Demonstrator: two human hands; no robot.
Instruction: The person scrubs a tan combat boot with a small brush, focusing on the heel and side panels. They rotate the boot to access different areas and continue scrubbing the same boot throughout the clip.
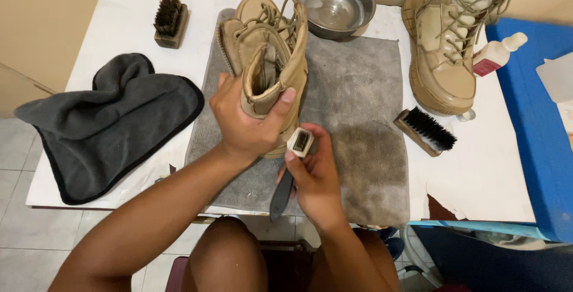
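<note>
As left hand (242,122) grips boot (271,65), right hand (313,178) presses brush (298,143).

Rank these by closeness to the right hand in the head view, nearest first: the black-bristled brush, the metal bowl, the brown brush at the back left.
From the right hand:
1. Black-bristled brush, just to its right on the table.
2. Metal bowl, straight behind, at the back edge.
3. Brown brush, far back-left corner.
</note>
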